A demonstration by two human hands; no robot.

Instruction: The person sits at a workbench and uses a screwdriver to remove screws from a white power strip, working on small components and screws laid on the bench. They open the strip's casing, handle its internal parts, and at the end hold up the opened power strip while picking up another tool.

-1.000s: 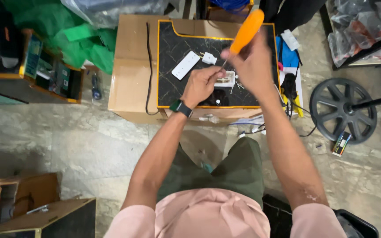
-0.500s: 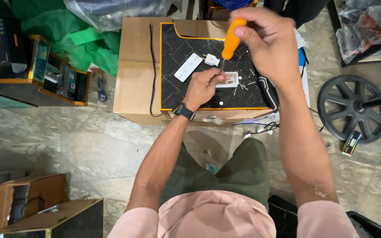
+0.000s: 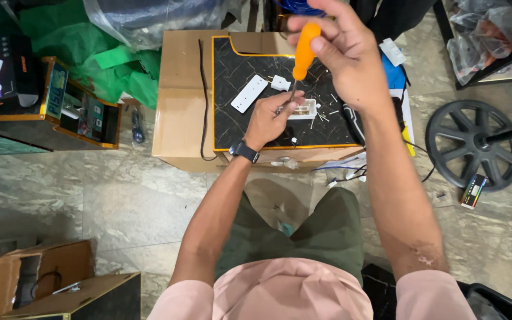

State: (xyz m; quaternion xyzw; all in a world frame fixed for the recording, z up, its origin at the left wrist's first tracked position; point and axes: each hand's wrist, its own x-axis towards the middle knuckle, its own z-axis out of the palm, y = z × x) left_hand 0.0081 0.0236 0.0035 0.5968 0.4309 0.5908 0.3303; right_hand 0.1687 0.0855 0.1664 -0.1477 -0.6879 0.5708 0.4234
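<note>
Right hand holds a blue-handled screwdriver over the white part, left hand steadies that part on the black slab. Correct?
Not quite: the handle is orange, not blue. The head view shows the right hand gripping an orange-handled screwdriver above the small white part, while the left hand steadies that part on the black slab.

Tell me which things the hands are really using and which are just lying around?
In use:
- right hand gripping the orange-handled screwdriver
- left hand steadying the small white part
- black mat under the work

Lying about:
- long white strip
- small white plug piece
- green plastic sheet
- black wheel
- open cardboard box
</note>
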